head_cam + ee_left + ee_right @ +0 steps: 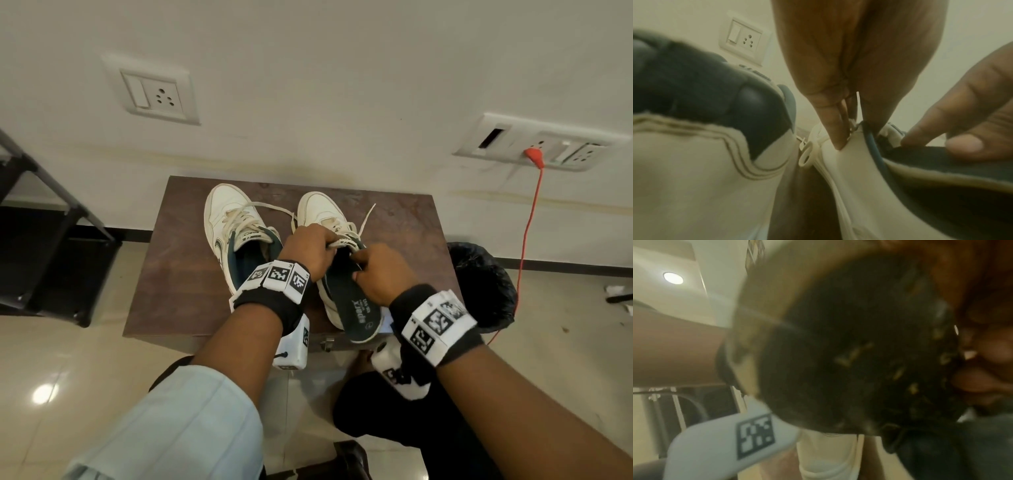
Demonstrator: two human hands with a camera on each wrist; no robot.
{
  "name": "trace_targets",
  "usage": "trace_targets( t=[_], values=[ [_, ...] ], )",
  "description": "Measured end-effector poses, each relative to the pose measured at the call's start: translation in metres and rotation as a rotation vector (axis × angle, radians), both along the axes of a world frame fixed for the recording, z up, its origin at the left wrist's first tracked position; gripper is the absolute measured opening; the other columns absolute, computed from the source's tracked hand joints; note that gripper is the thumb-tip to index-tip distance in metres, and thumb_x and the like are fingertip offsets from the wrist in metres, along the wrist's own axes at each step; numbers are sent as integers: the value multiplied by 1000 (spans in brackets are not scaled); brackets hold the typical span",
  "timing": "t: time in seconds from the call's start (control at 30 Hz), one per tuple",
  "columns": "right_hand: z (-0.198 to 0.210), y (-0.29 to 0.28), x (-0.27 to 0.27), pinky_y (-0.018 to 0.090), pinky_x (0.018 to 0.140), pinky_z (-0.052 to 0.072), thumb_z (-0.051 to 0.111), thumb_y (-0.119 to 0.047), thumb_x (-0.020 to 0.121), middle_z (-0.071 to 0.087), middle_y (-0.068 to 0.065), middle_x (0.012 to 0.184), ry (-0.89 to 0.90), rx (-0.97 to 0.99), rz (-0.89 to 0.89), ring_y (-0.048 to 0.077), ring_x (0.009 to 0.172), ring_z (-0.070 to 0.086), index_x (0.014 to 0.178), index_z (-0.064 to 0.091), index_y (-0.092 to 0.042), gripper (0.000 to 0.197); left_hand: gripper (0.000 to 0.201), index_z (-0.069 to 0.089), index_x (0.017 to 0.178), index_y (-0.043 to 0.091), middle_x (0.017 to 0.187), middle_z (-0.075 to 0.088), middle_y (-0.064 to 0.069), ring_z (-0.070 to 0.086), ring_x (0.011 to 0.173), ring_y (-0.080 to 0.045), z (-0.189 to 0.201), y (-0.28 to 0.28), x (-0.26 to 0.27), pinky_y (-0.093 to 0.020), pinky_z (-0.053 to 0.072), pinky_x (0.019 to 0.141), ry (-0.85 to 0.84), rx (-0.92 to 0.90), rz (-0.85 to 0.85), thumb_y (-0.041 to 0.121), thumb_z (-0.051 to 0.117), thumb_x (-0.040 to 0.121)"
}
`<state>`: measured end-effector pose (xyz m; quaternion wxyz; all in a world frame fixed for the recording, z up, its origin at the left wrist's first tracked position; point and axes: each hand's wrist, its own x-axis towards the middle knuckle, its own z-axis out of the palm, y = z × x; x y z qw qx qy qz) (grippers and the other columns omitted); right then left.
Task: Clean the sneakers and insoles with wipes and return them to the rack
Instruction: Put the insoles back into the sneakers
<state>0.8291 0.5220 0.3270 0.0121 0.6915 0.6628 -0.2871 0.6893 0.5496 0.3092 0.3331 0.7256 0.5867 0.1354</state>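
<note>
Two white sneakers stand side by side, toes pointing toward the wall, on a small brown table (404, 219), and both hands work at the one on the right. The left hand (310, 251) curls over the tongue and laces of the right sneaker (322, 209), its fingers pinching the tongue at the mouth of the shoe; the left wrist view shows the fingertips (836, 139) pressed against the white collar beside the dark piping. The right hand (375, 274) grips a dark insole (358, 308), thumb on top and fingers closed round its edge, with the front part of the insole inside the shoe opening and the heel end, printed with white lettering, sticking out toward the person over the table's near edge. In the right wrist view the insole's dark underside fills most of the picture (blurred, with pale flecks on it), and the fingers (986, 353) show at its right edge. The left sneaker (233, 226) sits untouched just beside the left wrist, laces loose, its teal lining open to view. A bin lined with a black bag (486, 284) stands on the floor just right of the table, an orange cord (529, 219) hangs from a wall socket above it, and a dark rack (51, 219) stands at the left edge of the head view.
</note>
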Motion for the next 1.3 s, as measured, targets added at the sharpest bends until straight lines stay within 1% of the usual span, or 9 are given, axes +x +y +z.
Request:
trace_targets(
  t=[0.2, 0.37, 0.5, 0.67, 0.83, 0.93, 1.1, 1.2, 1.3],
  values=[
    [27, 22, 17, 21, 77, 37, 55, -5, 90, 67, 5, 108, -48, -72, 316, 12, 88, 55, 131, 56, -19, 43, 24, 70, 109, 14, 106, 69, -10, 62, 99, -30, -1, 1, 1, -38, 50, 88, 18, 1, 11, 15, 51, 94],
    [22, 15, 24, 21, 88, 36, 54, -6, 92, 63, 7, 123, -9, -20, 227, 18, 108, 57, 132, 54, -16, 42, 24, 70, 108, 14, 104, 69, -10, 62, 97, -30, -4, 2, 4, -39, 50, 87, 11, 9, 26, 17, 51, 94],
    [-1, 15, 10, 36, 85, 51, 55, -9, 88, 68, 12, 104, -100, 95, 112, 27, 93, 63, 115, 66, -12, 29, 23, 70, 106, 12, 102, 69, -10, 62, 96, -30, -4, 1, 6, -39, 50, 86, 14, 15, 35, 17, 51, 93],
    [6, 17, -2, 34, 71, 53, 55, -14, 87, 62, 10, 83, -215, 109, 80, 25, 76, 60, 96, 66, -7, 16, 22, 70, 105, 10, 100, 69, -11, 62, 94, -29, -1, 0, 6, -37, 50, 85, 11, 7, 48, 17, 53, 93],
    [34, -2, 0, 33, 75, 52, 53, -23, 89, 60, 3, 97, -273, 231, 455, 20, 83, 58, 102, 68, -16, 21, 22, 71, 104, 12, 98, 71, -10, 63, 92, -29, -5, -2, 5, -41, 50, 86, -17, 33, 72, 21, 55, 92],
    [30, 1, 0, 34, 78, 52, 50, -19, 88, 64, 2, 101, -193, 120, 640, 20, 84, 59, 107, 67, -18, 26, 22, 72, 102, 13, 98, 72, -10, 63, 93, -30, -9, -1, 5, -41, 50, 85, -29, 49, 84, 22, 56, 90],
    [-5, 8, -6, 38, 88, 49, 44, -25, 89, 65, 9, 105, -218, -48, 599, 24, 92, 59, 104, 65, -10, 30, 21, 73, 101, 15, 97, 72, -9, 63, 94, -29, -11, -2, 5, -42, 50, 86, -64, 67, 106, 22, 56, 90],
    [-21, 5, -18, 41, 98, 40, 30, -40, 83, 67, 16, 100, -216, -58, 615, 30, 99, 57, 96, 68, -3, 55, 22, 73, 101, 14, 96, 72, -8, 63, 92, -29, -12, -2, 5, -41, 51, 85, -68, 65, 114, 22, 56, 90],
    [-20, 12, -20, 42, 87, 47, 37, -29, 85, 65, 21, 90, -146, -185, 502, 32, 88, 58, 86, 65, 4, 44, 22, 73, 100, 15, 96, 72, -8, 63, 92, -29, -14, -1, 3, -42, 51, 85, -64, 52, 104, 23, 56, 89]
  ],
)
